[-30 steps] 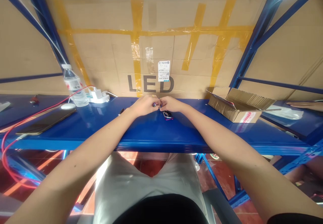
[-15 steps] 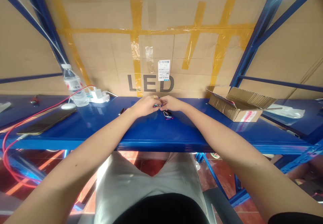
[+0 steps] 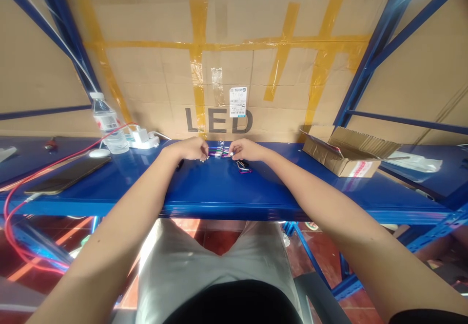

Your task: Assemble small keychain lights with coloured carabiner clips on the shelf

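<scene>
My left hand (image 3: 190,148) and my right hand (image 3: 244,149) rest on the blue shelf (image 3: 226,192), both pinched on the ends of a short chain of small coloured metal clips (image 3: 216,153) stretched between them. The clips look purple, green and silver. A loose pink and dark clip (image 3: 243,167) lies on the shelf just under my right hand. A small dark object sits by my left wrist, partly hidden.
An open cardboard box (image 3: 347,156) stands at the right. At the left are a water bottle (image 3: 107,123), a white power strip (image 3: 142,139), a dark phone (image 3: 66,175) and a red cable (image 3: 32,182). A cardboard sheet marked LED (image 3: 219,61) forms the back wall.
My hands were together at the middle; the left hand has moved left, drawing out a row of linked clips between the hands. The right hand has stayed in place.
</scene>
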`<act>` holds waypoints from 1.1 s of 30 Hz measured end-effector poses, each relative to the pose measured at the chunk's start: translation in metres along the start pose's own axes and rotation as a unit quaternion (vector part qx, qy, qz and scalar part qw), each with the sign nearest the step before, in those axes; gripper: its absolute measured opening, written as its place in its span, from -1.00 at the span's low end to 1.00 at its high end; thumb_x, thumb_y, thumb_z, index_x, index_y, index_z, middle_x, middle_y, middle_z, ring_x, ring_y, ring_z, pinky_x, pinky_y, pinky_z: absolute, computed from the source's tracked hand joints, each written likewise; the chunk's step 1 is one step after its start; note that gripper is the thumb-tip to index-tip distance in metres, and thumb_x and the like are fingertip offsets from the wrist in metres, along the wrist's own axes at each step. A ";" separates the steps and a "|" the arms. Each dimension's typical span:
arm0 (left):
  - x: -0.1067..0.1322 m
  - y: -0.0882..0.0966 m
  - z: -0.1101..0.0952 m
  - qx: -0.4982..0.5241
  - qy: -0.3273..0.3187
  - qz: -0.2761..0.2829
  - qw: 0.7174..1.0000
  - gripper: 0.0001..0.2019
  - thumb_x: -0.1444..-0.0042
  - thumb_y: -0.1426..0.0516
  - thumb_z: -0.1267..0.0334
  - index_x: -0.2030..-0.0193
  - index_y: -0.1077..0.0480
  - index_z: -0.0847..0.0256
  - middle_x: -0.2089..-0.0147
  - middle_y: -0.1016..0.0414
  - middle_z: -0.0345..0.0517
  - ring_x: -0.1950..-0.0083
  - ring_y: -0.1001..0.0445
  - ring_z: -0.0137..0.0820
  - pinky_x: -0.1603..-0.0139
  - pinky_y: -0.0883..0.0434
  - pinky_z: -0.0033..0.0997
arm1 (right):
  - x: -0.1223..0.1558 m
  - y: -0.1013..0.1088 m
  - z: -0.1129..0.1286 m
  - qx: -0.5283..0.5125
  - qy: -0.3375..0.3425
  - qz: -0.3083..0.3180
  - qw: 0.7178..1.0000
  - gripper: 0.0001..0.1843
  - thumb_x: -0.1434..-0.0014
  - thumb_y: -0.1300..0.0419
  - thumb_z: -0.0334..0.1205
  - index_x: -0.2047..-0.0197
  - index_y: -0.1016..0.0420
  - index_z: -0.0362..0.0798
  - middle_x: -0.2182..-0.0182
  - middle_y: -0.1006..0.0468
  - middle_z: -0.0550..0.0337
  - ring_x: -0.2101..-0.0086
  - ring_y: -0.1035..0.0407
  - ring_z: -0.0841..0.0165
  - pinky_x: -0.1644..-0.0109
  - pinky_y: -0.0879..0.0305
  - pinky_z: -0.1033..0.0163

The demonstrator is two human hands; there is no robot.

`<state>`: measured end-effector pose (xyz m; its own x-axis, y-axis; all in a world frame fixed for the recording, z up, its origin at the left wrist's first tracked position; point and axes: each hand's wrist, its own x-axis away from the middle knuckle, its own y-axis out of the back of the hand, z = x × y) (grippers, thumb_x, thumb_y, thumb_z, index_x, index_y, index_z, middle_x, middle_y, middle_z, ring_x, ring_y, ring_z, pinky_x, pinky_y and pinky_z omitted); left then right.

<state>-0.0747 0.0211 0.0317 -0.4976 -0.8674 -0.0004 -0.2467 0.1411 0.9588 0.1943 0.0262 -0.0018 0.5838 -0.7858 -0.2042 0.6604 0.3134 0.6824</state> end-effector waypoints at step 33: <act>-0.007 -0.008 -0.011 -0.002 -0.011 0.026 1.000 -0.82 0.10 -0.27 0.29 0.30 -0.62 0.19 0.36 -0.63 -0.13 0.37 -0.50 -0.35 0.32 -0.34 -0.43 | 0.000 -0.001 0.002 0.002 -0.012 -0.002 1.000 -0.81 0.06 -0.36 -0.38 0.31 -0.52 -0.09 0.37 -0.59 0.20 0.36 -0.44 0.36 0.24 -0.33 0.24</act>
<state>-0.0606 0.0206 0.0273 -0.5274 -0.8486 0.0425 -0.2171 0.1829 0.9589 0.1930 0.0247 -0.0015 0.5702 -0.7992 -0.1899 0.6607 0.3088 0.6842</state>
